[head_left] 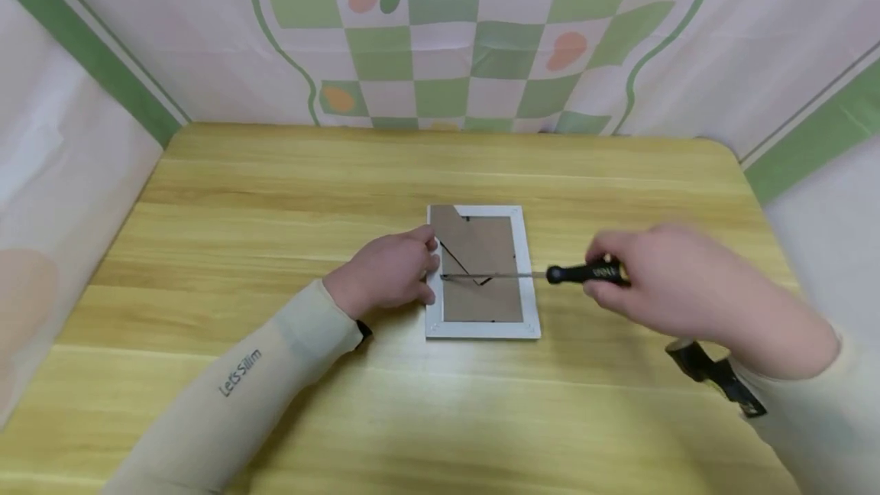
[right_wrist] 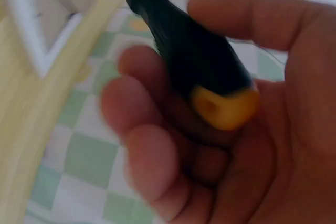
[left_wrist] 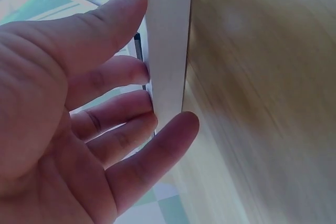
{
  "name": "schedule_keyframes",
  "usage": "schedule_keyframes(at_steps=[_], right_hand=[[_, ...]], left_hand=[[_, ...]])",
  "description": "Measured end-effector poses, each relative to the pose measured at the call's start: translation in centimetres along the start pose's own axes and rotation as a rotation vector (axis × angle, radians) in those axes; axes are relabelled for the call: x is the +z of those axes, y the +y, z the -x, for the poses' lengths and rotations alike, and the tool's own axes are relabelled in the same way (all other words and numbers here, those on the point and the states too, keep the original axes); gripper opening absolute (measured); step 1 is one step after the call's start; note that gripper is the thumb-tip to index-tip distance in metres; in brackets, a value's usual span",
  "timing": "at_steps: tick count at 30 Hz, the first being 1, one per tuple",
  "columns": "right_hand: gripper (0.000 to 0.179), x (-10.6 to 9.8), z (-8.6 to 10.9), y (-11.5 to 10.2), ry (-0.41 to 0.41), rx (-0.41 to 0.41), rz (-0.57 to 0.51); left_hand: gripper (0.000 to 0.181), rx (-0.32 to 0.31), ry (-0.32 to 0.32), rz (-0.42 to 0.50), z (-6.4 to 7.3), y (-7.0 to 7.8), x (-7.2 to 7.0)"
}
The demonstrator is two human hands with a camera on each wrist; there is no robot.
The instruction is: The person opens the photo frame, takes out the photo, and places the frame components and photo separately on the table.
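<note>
A white picture frame [head_left: 481,330] lies face down on the table, its brown backing board [head_left: 491,243] and small dark tabs showing. A brown flap reaches over its top left corner, with a dark bent line below. My left hand [head_left: 388,270] rests along the frame's left border; in the left wrist view its fairly straight fingers touch the white edge [left_wrist: 167,35]. In my right hand [head_left: 663,273] is a screwdriver [head_left: 580,273], gripped by its black handle, which has an orange end [right_wrist: 231,108]. Its thin shaft lies across the backing, tip at the left inner edge.
The wood-grain table [head_left: 275,189] extends around the frame. Behind it hangs a green-and-white checked cloth [head_left: 443,59], with pale cloth at both sides. Black straps [head_left: 715,376] sit at my wrists.
</note>
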State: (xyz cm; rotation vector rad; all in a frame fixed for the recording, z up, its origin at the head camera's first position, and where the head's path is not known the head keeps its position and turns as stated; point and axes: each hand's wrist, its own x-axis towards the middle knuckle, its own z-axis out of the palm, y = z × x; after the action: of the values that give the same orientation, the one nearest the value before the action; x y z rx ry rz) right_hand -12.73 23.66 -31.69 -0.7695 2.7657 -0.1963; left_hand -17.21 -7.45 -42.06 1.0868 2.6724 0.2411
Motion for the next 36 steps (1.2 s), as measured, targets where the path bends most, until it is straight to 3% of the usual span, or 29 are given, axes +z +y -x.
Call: schedule_keyframes(at_steps=[3, 6, 10, 16, 26, 36], right_hand=[[0.014, 1.8, 1.1, 1.0, -0.162, 0.024, -0.001], [0.016, 3.8, 2.3, 2.4, -0.217, 0.033, -0.016], [0.018, 5.1, 3.5, 4.2, -0.189, 0.068, -0.052], [0.013, 5.2, 4.0, 6.0, -0.156, 0.13, -0.102], [0.022, 6.3, 2.4, 7.6, -0.137, 0.293, -0.144], [0.035, 7.9, 0.9, 7.9, -0.134, 0.306, -0.082]], left_hand=[[0.019, 0.004, -0.002, 0.005, -0.1, 0.0, -0.1], [0.02, 0.002, -0.007, 0.001, -0.3, 0.0, 0.0], [0.021, 0.005, -0.007, -0.012, -0.3, 0.0, -0.1], [0.023, -0.01, -0.007, -0.002, 0.0, 0.0, -0.2], [0.023, -0.015, -0.009, 0.007, 0.0, 0.0, 0.0], [0.022, -0.018, -0.012, -0.001, 0.1, -0.2, 0.2]])
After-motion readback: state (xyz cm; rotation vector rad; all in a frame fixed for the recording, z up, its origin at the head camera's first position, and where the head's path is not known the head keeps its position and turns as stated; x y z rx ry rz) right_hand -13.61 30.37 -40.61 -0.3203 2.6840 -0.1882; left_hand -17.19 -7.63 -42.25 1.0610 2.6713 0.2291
